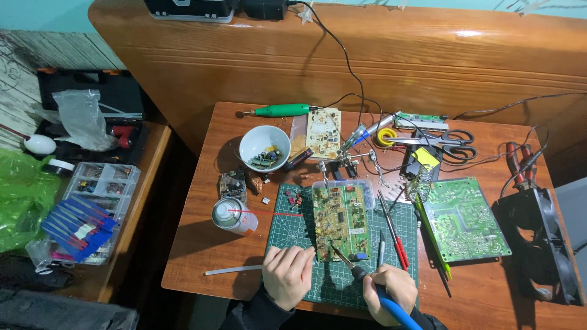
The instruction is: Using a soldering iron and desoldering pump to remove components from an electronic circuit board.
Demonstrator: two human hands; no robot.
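A yellowish circuit board [339, 221] lies on a dark green cutting mat [287, 229]. My right hand [389, 292] grips a blue-handled soldering iron [376, 290], its tip touching the board's near edge. My left hand [288, 272] rests closed on the mat, beside the board's near left corner; a thin white strip [232, 269] runs out to its left, and I cannot tell whether the hand holds it.
A spray can [233, 216] and a white bowl of parts [264, 148] sit to the left. To the right lie a green circuit board [466, 219], scissors [446, 142], a black fan [541, 244], red and green tools. A parts organiser [92, 208] stands on the side table.
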